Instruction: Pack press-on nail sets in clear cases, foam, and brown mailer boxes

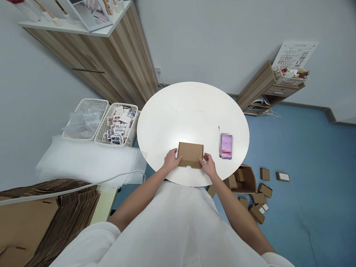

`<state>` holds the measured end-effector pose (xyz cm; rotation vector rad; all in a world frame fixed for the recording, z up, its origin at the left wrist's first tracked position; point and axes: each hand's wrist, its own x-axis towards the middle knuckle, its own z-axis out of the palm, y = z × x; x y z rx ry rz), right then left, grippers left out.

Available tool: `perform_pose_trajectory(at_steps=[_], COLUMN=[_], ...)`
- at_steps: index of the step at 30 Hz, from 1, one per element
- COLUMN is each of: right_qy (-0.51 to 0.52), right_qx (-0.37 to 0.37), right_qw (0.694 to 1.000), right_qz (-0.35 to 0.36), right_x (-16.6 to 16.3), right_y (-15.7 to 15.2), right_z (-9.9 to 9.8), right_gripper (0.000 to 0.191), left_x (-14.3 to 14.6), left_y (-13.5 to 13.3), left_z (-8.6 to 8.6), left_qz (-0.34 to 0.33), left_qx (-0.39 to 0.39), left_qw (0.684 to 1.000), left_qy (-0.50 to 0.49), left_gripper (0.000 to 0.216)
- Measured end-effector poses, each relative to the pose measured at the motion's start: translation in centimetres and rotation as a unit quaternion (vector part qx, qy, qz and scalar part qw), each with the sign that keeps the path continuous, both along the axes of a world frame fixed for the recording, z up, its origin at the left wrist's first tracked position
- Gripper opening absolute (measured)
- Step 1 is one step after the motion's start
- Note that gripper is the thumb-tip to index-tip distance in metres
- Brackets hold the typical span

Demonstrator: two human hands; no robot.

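Observation:
A small brown cardboard box (190, 153), its lid down, lies near the front edge of the round white table (191, 107). My left hand (172, 160) grips its left side, thumb on the near corner and fingers along the edge. On the opposite side my right hand (208, 164) holds the box the same way, with the thumb at the near right corner. A half-round notch shows in the middle of the box's front. What is inside the box is hidden.
Right of the box lies a blurred pink-purple item (226, 146). Two white baskets (98, 139) with bags and cards stand left, by foam sheets (83, 155) and stacked flat cardboard (30, 218). Several small boxes lie on the floor around an open carton (246, 180).

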<state>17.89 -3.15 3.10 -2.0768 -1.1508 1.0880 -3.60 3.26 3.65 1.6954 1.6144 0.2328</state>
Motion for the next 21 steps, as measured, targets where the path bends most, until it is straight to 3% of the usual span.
perform_pose_trajectory(at_steps=[8,10,16,21], right_qy=[-0.184,-0.179,-0.090,-0.055], right_qx=[0.057,0.068,0.075,0.054], right_qw=[0.975,0.974,0.986,0.992], right_qz=[0.115,0.122,0.122,0.099], right_x=[-0.2,-0.4,-0.8,-0.8], right_y=[-3.4,-3.6,-3.2,-2.5], right_z=[0.1,-0.1,-0.4,0.9], right_gripper=[0.050,0.050,0.056,0.059], left_x=[-1.8,-1.7,-1.2,-1.4], left_y=[-3.0,-3.2,-2.7,-1.8], left_z=[0.4,0.4,0.4,1.4], left_qz=[-0.020,-0.033,-0.063,-0.085], left_qx=[0.124,0.128,0.044,0.037], left_qw=[0.989,0.988,0.995,0.996], left_qy=[0.075,0.085,0.059,-0.014], left_gripper=[0.040,0.038,0.041,0.039])
